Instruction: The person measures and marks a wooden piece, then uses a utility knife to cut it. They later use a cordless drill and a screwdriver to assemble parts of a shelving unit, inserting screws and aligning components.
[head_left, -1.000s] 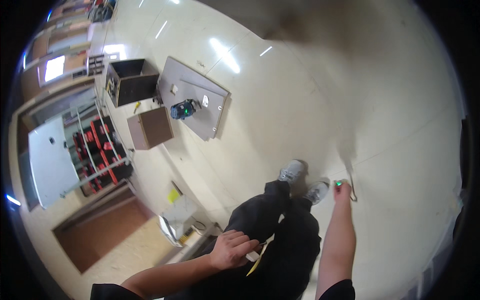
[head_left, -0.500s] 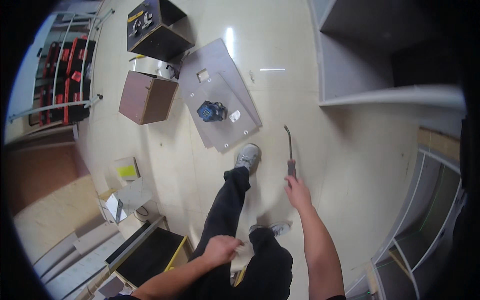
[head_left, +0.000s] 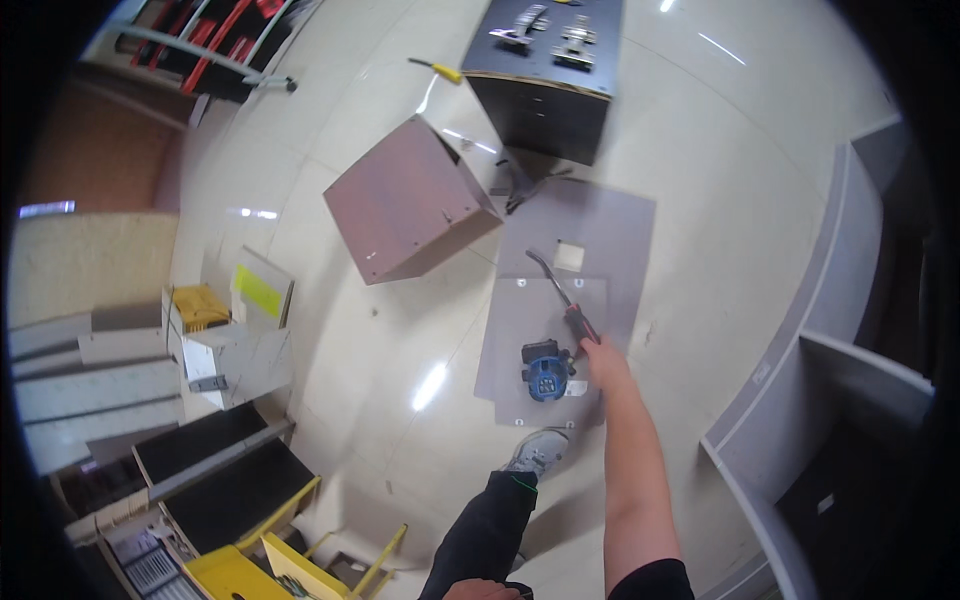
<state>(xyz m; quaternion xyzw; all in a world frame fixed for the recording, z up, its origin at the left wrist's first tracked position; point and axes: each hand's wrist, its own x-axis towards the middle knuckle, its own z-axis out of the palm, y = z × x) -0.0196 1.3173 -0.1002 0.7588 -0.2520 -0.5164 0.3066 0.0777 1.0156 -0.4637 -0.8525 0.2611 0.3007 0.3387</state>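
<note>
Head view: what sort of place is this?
Probably a furniture or cabinet workshop: a blue power tool rests on flat grey panels, metal fittings lie on a black box, and the right hand holds a bent-tipped hand tool.

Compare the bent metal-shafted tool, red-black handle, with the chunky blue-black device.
The bent metal-shafted tool is long and slim; the chunky blue-black device is compact. The tool is held in the right hand; the device rests on a flat grey panel. Both have black parts.

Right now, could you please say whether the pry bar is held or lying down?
Held: the right grip is closed on the handle of the pry bar, whose bent tip points forward.
</note>
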